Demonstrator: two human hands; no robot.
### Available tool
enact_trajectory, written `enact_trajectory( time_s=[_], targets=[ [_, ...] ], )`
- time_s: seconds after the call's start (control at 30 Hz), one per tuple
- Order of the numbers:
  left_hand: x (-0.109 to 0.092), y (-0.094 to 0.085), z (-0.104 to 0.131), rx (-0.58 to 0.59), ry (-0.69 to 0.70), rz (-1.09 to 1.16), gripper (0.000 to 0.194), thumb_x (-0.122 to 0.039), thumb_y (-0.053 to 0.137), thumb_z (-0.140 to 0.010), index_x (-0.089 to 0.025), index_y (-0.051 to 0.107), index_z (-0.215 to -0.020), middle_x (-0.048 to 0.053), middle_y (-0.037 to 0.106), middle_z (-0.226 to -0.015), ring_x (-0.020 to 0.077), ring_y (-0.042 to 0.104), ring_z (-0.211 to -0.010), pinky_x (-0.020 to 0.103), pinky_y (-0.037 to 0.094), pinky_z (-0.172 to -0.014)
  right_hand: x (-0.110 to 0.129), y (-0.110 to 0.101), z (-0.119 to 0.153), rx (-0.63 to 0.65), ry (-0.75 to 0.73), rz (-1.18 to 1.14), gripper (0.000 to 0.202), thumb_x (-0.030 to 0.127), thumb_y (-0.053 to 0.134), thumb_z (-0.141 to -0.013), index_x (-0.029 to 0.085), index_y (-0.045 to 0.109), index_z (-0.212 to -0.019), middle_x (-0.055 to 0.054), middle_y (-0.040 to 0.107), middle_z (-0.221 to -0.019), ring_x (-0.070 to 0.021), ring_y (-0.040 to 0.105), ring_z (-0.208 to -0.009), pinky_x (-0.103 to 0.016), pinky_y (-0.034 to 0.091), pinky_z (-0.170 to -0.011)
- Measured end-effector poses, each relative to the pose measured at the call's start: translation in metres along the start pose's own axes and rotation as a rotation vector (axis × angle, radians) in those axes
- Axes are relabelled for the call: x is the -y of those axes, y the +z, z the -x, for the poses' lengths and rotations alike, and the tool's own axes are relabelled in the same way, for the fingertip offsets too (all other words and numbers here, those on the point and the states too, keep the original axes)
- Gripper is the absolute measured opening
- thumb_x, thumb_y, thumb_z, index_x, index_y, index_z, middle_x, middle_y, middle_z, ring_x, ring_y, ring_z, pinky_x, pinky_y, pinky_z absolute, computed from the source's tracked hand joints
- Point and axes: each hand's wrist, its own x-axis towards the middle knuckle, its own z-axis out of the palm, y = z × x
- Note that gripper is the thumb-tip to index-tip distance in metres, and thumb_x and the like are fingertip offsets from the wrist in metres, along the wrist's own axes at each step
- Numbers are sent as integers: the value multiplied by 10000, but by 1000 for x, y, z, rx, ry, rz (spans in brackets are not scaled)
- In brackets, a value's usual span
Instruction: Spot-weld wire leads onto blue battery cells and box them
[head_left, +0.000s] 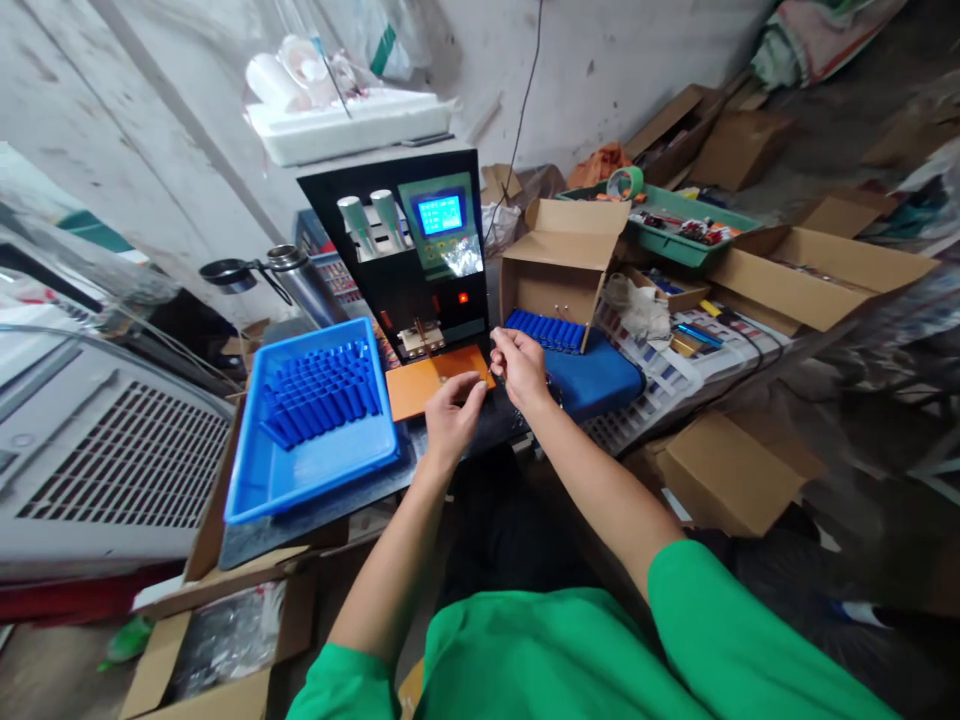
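My left hand (453, 412) is over the front of an orange board (412, 390), thumb and fingers pinched together. My right hand (522, 368) is closed just to its right and slightly higher, fingertips pinched. Whatever lies between the fingers of either hand is too small to make out. Behind them stands a black spot-welding machine (442, 285) with a lit blue screen (441, 214) and a small metal fixture at its foot. To the left, a blue tray (315, 480) holds several rows of blue cylindrical cells (322, 395).
An open cardboard box (559, 245) with more blue cells (547, 330) stands right of the machine on a blue pad (600, 385). A steel flask (304, 285) is behind the tray. A green bin (682, 235) and open cartons (832, 265) are farther right.
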Motion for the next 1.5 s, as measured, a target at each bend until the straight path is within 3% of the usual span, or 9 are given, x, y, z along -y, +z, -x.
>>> enact_trajectory(
  time_s=[0.17,0.33,0.57,0.83,1.07,1.2,1.3,1.5],
  targets=[
    [3,-5,4,-25,-27,34,257,-443,699,-850,-192,732,-893,61,747,-868,180,682,-788,320,557,-760,-16,16,19,40,6,18,290,432,710,-840,194,564,-763,85,490,-521,-39,413,-410,-163,341,-404],
    [9,-19,9,-25,-43,25,275,-457,658,-883,-188,641,-828,25,669,-757,136,616,-686,273,509,-674,-28,20,27,67,56,7,310,458,732,-815,192,576,-787,84,505,-535,-45,438,-417,-163,364,-407],
    [24,-36,17,16,-149,151,318,-522,624,-910,-207,588,-932,36,706,-779,159,677,-711,316,567,-723,-38,18,35,91,72,36,314,457,747,-805,186,589,-778,74,526,-539,-50,454,-425,-166,378,-418],
    [29,-50,28,56,-222,116,350,-562,606,-910,-217,561,-942,54,738,-796,194,726,-745,346,602,-717,-43,16,46,139,-39,240,309,477,721,-819,189,615,-782,57,547,-564,-69,473,-450,-194,390,-457],
    [36,-54,36,60,-239,39,302,-516,570,-942,-215,542,-937,97,757,-940,207,734,-869,386,590,-838,-50,13,53,101,-219,442,226,407,677,-855,194,642,-790,-12,624,-734,-133,562,-685,-237,463,-638],
    [34,-54,37,89,-222,-9,293,-505,520,-967,-215,533,-929,93,746,-967,205,717,-920,386,559,-877,-51,9,51,139,-187,437,283,469,643,-857,196,614,-785,-10,601,-720,-141,549,-668,-262,460,-643],
    [29,-56,35,108,-199,-24,288,-494,511,-971,-213,513,-908,73,732,-919,185,693,-885,352,534,-848,-49,2,48,252,-89,394,343,538,649,-831,202,595,-789,0,587,-710,-142,546,-654,-268,459,-629],
    [23,-68,29,164,-216,-19,297,-473,566,-928,-211,468,-826,-3,629,-724,131,599,-689,274,481,-679,-43,-6,50,632,33,380,340,529,699,-788,194,644,-797,6,627,-703,-152,584,-675,-293,493,-687]
  ],
)
